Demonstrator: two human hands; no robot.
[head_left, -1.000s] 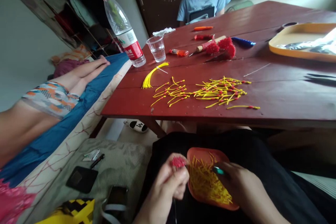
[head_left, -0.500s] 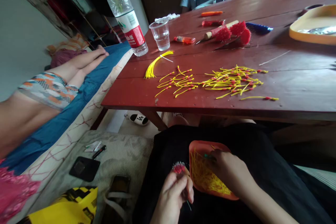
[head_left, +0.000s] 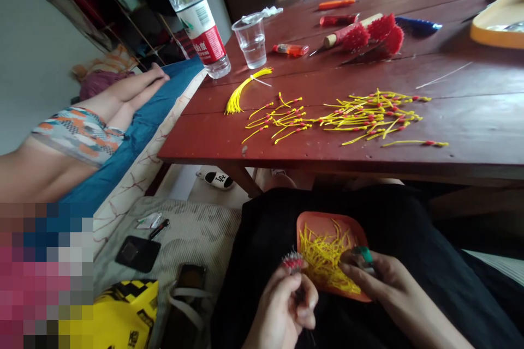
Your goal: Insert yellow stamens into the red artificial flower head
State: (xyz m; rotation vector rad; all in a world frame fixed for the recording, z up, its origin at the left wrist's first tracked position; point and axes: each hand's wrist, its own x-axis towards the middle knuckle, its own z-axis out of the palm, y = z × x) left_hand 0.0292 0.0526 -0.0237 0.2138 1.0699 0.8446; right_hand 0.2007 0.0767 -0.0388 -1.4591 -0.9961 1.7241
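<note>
My left hand (head_left: 286, 297) is closed round a thin tool with a red bristly tip (head_left: 292, 263); most of the tool is hidden in my fingers. An orange tray (head_left: 313, 218) of loose yellow cords (head_left: 323, 253) rests on my lap, just right of that tip. At the tray's right side, my right hand (head_left: 382, 278) is closed on a small green-ended object (head_left: 363, 253), its kind unclear. On the table lie knotted yellow cords with red bands (head_left: 372, 114), in two loose groups.
Beyond the cords stand a plastic bottle (head_left: 204, 38) and a clear cup of water (head_left: 251, 43). A tied yellow bundle (head_left: 239, 95), red brush-like tools (head_left: 356, 35) and a yellow-rimmed tray (head_left: 491, 38) lie on the table. Someone sits opposite; another person lies on a bed at left.
My right hand has moved from over the cords to the tray's right side, showing more of the green-ended object. My left hand has shifted slightly right. The view has tilted a little.
</note>
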